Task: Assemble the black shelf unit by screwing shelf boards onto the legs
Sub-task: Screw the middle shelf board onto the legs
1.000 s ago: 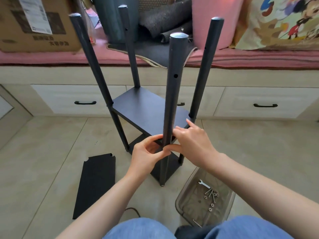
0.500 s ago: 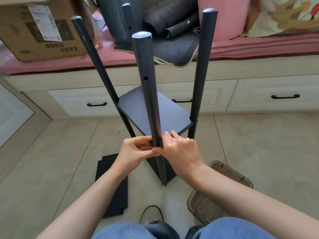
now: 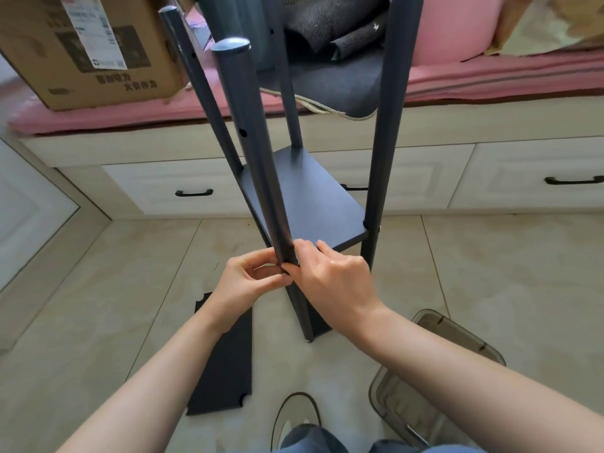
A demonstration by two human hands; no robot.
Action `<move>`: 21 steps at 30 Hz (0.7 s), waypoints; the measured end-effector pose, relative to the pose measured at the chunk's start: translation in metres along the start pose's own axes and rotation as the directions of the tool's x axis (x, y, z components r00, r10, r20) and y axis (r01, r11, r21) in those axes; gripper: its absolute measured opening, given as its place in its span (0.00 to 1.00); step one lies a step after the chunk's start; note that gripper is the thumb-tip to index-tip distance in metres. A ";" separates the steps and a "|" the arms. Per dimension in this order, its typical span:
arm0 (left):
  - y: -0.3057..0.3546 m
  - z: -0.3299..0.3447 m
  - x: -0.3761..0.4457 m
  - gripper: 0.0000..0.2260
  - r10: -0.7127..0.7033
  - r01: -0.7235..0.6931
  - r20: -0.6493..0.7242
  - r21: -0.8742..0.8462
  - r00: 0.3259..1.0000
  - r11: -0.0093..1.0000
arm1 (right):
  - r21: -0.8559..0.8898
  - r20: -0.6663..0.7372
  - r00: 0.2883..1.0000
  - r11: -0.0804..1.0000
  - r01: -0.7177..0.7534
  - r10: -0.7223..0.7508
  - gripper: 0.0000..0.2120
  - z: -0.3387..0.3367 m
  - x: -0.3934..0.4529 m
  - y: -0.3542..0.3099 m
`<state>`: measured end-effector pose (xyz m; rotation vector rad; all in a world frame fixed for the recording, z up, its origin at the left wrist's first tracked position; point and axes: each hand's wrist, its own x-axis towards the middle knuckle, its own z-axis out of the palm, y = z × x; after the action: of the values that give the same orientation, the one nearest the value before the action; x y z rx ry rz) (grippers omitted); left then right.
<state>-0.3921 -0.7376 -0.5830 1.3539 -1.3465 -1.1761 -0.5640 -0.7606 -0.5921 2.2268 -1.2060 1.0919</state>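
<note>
The black shelf unit [image 3: 313,197] stands on the floor tiles, and both hands meet at its near leg [image 3: 258,178]: left hand [image 3: 251,282] and right hand [image 3: 333,282] pinch something tiny at the shelf corner, can't tell what. Cross-threading or dropping it looks likely if that leaning leg shifts; the spare board [image 3: 225,361] lies beside it.

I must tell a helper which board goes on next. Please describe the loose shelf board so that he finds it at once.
Start at the half-built shelf unit on the tiled floor. Left of its nearest leg, under the left hand, lies the loose shelf board. It alone lies flat on the tiles, unattached, with notched corners.
</note>
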 end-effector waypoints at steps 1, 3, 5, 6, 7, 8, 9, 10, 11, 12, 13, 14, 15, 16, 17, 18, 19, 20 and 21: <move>-0.001 0.000 0.000 0.16 0.005 -0.005 -0.010 0.002 1.000 1.000 | 0.061 0.005 1.000 0.998 0.025 -0.025 0.11 -0.001 -0.003 0.004; -0.003 0.000 0.000 0.18 0.020 -0.020 -0.026 0.014 0.999 1.000 | 0.135 0.062 0.995 0.988 0.071 -0.080 0.11 -0.002 -0.012 0.011; -0.005 0.002 0.000 0.18 0.022 -0.021 -0.041 0.015 0.999 1.000 | 0.191 0.138 0.985 0.978 0.080 -0.108 0.12 -0.007 -0.027 0.020; -0.005 0.002 -0.001 0.18 0.021 -0.020 -0.054 0.019 0.998 1.000 | 0.231 0.161 0.979 0.969 0.084 -0.123 0.11 -0.011 -0.037 0.027; -0.005 0.003 -0.001 0.17 0.022 -0.020 -0.067 0.027 0.998 0.999 | 0.264 0.176 0.975 0.961 0.087 -0.136 0.10 -0.014 -0.049 0.035; -0.005 0.005 0.000 0.17 0.022 -0.019 -0.074 0.035 0.997 0.999 | 0.280 0.191 0.971 0.956 0.083 -0.140 0.10 -0.016 -0.063 0.044; -0.005 0.007 0.001 0.17 0.019 -0.016 -0.081 0.038 0.997 0.999 | 0.284 0.213 0.968 0.956 0.069 -0.133 0.09 -0.018 -0.077 0.054; -0.004 0.010 0.002 0.17 0.018 -0.015 -0.088 0.038 0.996 0.999 | 0.281 0.238 0.964 0.958 0.051 -0.121 0.08 -0.018 -0.091 0.063; -0.004 0.013 0.003 0.17 0.020 -0.016 -0.100 0.037 0.995 0.999 | 0.278 0.268 0.957 0.960 0.031 -0.108 0.08 -0.017 -0.103 0.070; -0.004 0.017 0.004 0.17 0.024 -0.020 -0.109 0.037 0.994 0.999 | 0.272 0.301 0.948 0.962 0.016 -0.101 0.08 -0.015 -0.114 0.077; -0.003 0.021 0.004 0.16 0.027 -0.023 -0.114 0.037 0.993 0.999 | 0.259 0.341 0.935 0.966 0.005 -0.097 0.09 -0.013 -0.122 0.083; -0.003 0.025 0.005 0.16 0.030 -0.026 -0.119 0.034 0.992 0.999 | 0.245 0.384 0.918 0.970 -0.001 -0.097 0.10 -0.012 -0.130 0.089; -0.003 0.030 0.004 0.16 0.034 -0.030 -0.124 0.030 0.992 0.999 | 0.237 0.430 0.899 0.971 -0.023 -0.084 0.11 -0.012 -0.137 0.094; -0.003 0.034 0.004 0.16 0.037 -0.034 -0.129 0.025 0.991 0.999 | 0.237 0.476 0.878 0.968 -0.075 -0.048 0.10 -0.013 -0.144 0.100; -0.003 0.037 0.004 0.16 0.039 -0.037 -0.134 0.018 0.990 0.999 | 0.238 0.523 0.852 0.958 -0.162 0.014 0.09 -0.015 -0.151 0.107; -0.003 0.040 0.004 0.16 0.039 -0.037 -0.138 0.011 0.990 0.999 | 0.230 0.561 0.823 0.938 -0.259 0.090 0.08 -0.018 -0.157 0.114; -0.003 0.042 0.004 0.16 0.038 -0.037 -0.144 0.005 0.989 0.999 | 0.204 0.599 0.783 0.913 -0.354 0.170 0.07 -0.020 -0.164 0.121; -0.003 0.044 0.004 0.16 0.038 -0.038 -0.148 0.002 0.988 0.999 | 0.168 0.637 0.730 0.879 -0.445 0.248 0.06 -0.021 -0.170 0.128; -0.004 0.044 0.004 0.15 0.038 -0.039 -0.152 -0.001 0.988 0.999 | 0.118 0.675 0.657 0.830 -0.545 0.335 0.05 -0.023 -0.175 0.134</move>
<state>-0.4352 -0.7399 -0.5951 1.3798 -1.2556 -1.0279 -0.7434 -0.7272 -0.7185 2.7494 -2.0922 0.7131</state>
